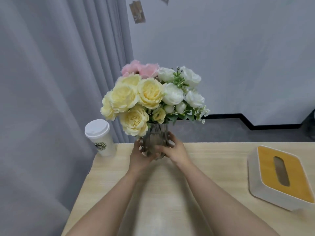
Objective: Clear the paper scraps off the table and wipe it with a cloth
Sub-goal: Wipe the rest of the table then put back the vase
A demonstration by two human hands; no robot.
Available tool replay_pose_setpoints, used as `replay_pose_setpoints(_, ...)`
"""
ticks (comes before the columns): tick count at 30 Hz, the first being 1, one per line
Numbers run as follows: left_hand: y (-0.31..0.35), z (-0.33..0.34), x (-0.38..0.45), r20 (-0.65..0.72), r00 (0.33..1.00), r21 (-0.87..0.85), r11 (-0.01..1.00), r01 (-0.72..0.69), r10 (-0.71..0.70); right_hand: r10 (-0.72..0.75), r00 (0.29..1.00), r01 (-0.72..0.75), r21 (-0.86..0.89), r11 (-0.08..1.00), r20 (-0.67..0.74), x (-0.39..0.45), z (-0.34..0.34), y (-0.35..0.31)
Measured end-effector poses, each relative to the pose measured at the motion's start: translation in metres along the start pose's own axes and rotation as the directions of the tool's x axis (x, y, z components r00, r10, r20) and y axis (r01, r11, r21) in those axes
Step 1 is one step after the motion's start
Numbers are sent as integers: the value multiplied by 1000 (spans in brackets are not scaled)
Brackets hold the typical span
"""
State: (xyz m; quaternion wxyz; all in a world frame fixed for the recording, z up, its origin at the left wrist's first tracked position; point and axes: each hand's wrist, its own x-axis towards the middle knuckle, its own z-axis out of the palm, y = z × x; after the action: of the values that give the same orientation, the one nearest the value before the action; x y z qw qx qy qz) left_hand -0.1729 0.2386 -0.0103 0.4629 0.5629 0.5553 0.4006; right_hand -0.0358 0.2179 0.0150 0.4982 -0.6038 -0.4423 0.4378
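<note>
Upright glass vase (156,142) gripped by left hand (139,155) and right hand (175,150).

The scene is seen from a single wide-angle camera worn on the head, aimed forward and down along both forearms, which enter from the bottom edge and converge at the left hand (139,155) and right hand (176,151) near the middle of the frame. The counter (213,160) is viewed closely from above its near side, with its left edge running diagonally and its far edge lying across the middle, while the curtain (51,82) and wall (238,57) beyond are taken in by the upper half. Straight lines are bent toward the borders by the lens, and no second view is provided.
</note>
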Motion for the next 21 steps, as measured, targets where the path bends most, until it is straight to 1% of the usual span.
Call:
replay_pose_setpoints(3,-27,-25,16,-31,999,-28,999,15,-16,12,1000,-12,14,1000,22,12,36,12)
replay_pose_setpoints(8,-56,-50,33,-34,999,-75,997,19,-22,45,998,-47,48,998,34,28,74,30)
replay_pose_setpoints(15,-79,-61,50,-41,999,-118,993,15,-20,28,1000,-29,37,999,14,35,93,42)
replay_pose_setpoints(21,-85,-63,53,2,1000,-110,994,-7,7,6,1000,-5,33,999,-24,31,99,47)
